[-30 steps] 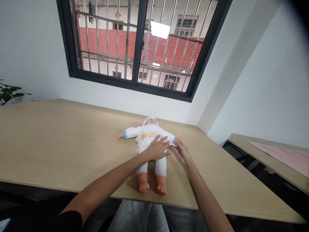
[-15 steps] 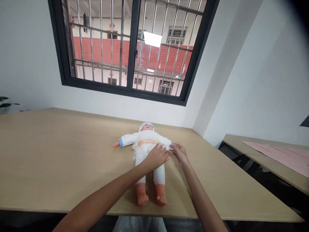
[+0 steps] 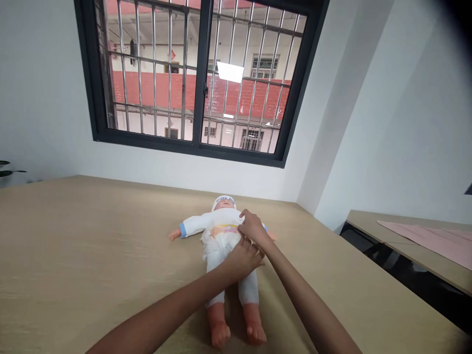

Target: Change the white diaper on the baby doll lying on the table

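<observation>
A baby doll (image 3: 191, 224) in white clothes with blue cuffs lies on its back, its head away from me and its bare feet toward me. Round its hips is a white diaper (image 3: 211, 244) with frilly edges and a yellow-orange printed waistband. My left hand (image 3: 245, 256) curls its fingers on the diaper's right side, over the top of the doll's leg. Just above it, my right hand (image 3: 254, 227) bends its thumb and fingers at the right end of the waistband. Both hands hide that side of the diaper, so their exact hold is covered.
The doll rests on a wide wooden table (image 3: 110, 246) against the wall, below a barred window (image 3: 199, 83). At the right, beyond a gap, a second table (image 3: 363, 223) carries a pink cloth (image 3: 431, 238). Plant leaves (image 3: 9, 172) show at the far left.
My right hand has moved left from the doll's cuff to the waistband. My left hand has shifted slightly right and nearer. The whole view has tilted up a little.
</observation>
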A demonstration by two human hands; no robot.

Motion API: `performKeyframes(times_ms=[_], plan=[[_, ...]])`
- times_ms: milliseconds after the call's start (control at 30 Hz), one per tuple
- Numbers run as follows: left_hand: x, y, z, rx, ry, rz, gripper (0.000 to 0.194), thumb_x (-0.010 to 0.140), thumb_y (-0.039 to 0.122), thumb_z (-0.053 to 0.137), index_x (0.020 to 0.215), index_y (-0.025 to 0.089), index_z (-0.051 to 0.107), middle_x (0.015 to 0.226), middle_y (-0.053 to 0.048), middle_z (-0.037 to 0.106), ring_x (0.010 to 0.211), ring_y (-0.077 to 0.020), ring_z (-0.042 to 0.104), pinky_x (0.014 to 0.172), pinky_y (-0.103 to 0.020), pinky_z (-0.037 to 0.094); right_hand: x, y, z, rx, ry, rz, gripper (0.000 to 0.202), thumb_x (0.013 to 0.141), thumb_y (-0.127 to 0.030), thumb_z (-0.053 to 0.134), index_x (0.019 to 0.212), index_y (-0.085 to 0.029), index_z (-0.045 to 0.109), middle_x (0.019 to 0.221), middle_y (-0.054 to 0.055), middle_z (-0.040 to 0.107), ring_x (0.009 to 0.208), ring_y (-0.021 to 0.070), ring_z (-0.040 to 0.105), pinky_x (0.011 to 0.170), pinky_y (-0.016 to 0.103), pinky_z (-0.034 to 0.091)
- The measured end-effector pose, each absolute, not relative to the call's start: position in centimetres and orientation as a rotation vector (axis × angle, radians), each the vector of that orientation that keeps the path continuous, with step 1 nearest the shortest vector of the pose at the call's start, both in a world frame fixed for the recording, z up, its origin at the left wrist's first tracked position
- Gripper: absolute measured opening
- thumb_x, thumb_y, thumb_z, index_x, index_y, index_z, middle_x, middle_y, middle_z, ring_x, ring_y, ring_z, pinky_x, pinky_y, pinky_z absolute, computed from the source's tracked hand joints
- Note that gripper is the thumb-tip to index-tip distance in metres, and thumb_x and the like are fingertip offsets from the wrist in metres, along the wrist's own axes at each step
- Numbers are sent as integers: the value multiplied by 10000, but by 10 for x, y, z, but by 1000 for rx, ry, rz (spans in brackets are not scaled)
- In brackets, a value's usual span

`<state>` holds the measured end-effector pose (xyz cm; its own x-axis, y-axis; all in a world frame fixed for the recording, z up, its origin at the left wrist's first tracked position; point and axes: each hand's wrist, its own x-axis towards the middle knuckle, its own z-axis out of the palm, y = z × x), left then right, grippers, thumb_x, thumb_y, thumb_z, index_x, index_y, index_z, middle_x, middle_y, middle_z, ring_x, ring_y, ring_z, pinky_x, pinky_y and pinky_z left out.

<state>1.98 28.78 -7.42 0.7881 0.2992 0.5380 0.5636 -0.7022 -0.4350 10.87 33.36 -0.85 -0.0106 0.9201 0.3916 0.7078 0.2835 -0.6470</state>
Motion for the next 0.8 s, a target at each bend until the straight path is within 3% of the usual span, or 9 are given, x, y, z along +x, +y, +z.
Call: performKeyframes(times_ms=[133, 233, 333, 467, 533, 633, 733, 800], plan=[[25, 289, -75, -2432, -609, -571, 365, 884, 423, 446, 1172, 209, 511, 1152, -124, 574, 1092, -288, 506, 892, -490, 391, 101, 336, -7, -1491, -1745, 399, 356, 521, -23, 601, 813, -214, 527, 503, -49, 489, 473, 115, 446, 475, 228, 278], [22, 287, -70, -2467, -623, -552, 375, 882, 454, 432, 1150, 208, 523, 1110, -109, 597, 1069, -271, 514, 893, -479, 391, 102, 338, -3, -1432, -1747, 557, 275, 641, -205, 645, 888, -218, 525, 562, -35, 541, 439, 113, 474, 472, 232, 331], [16, 284, -67, -2447, -738, -585, 459, 874, 530, 378, 1115, 178, 546, 1066, -112, 613, 1073, -284, 512, 926, -485, 359, 111, 341, -2, -1223, -1592, 812, 231, 737, -340, 565, 926, -218, 512, 743, -5, 606, 456, 104, 537, 493, 243, 420], [11, 280, -65, -2316, -1002, -672, 619, 821, 616, 387, 1171, 126, 534, 1146, -178, 572, 1131, -368, 469, 951, -525, 312, 132, 345, -21, -1029, -1251, 678, 214, 749, -373, 530, 874, -202, 504, 804, 5, 590, 571, 116, 594, 539, 242, 474], [9, 279, -57, -2345, -1060, -679, 641, 804, 623, 413, 1199, 130, 519, 1122, -179, 581, 1094, -360, 495, 927, -506, 343, 144, 345, -40, -1011, -1174, 592, 230, 750, -399, 533, 875, -208, 504, 768, 2, 580, 609, 125, 585, 547, 240, 472], [-4, 281, -29, -2557, -1056, -678, 498, 819, 549, 462, 1152, 189, 547, 986, -94, 638, 952, -274, 564, 863, -420, 410, 160, 343, -72, -1043, -1143, 522, 240, 752, -433, 542, 871, -226, 516, 722, -2, 577, 622, 138, 557, 564, 244, 452], [-37, 290, 11, -2750, -1190, -703, 201, 846, 293, 453, 938, 217, 615, 930, -12, 659, 850, -180, 588, 766, -288, 441, 170, 341, -94, -1114, -1146, 450, 230, 761, -443, 533, 856, -234, 528, 689, 0, 568, 613, 153, 527, 577, 257, 426], [-67, 303, 32, -2749, -1403, -617, 155, 779, 180, 457, 797, 203, 608, 872, 3, 656, 785, -161, 588, 672, -256, 436, 174, 340, -99, -1145, -1131, 434, 228, 767, -444, 523, 853, -234, 527, 686, 4, 566, 612, 161, 515, 586, 266, 414]])
